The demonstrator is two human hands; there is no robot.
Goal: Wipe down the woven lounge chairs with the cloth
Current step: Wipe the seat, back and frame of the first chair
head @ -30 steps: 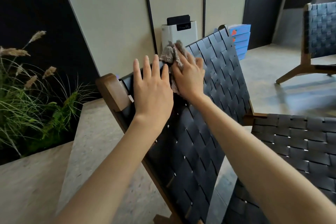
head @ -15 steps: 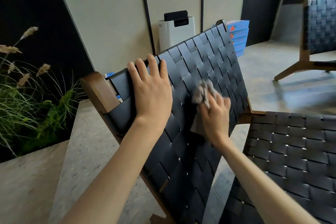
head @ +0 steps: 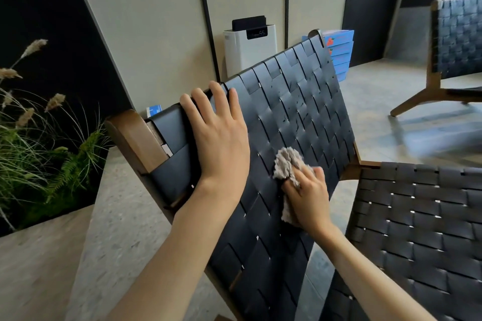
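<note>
Head view: pressing left hand [head: 221,138] flat, fingers straight and slightly spread, on woven chair backrest [head: 300,101] near its top edge, beside wooden frame post [head: 133,138]. Gripping bunched grey cloth [head: 287,163] in curled right hand [head: 310,198], holding it against mid-backrest, with second woven chair [head: 453,39] well apart at far right.

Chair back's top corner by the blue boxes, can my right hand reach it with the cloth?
Probably yes: the right hand holds the cloth mid-backrest, bare weave runs up to that corner, and the left hand rests aside.
</note>
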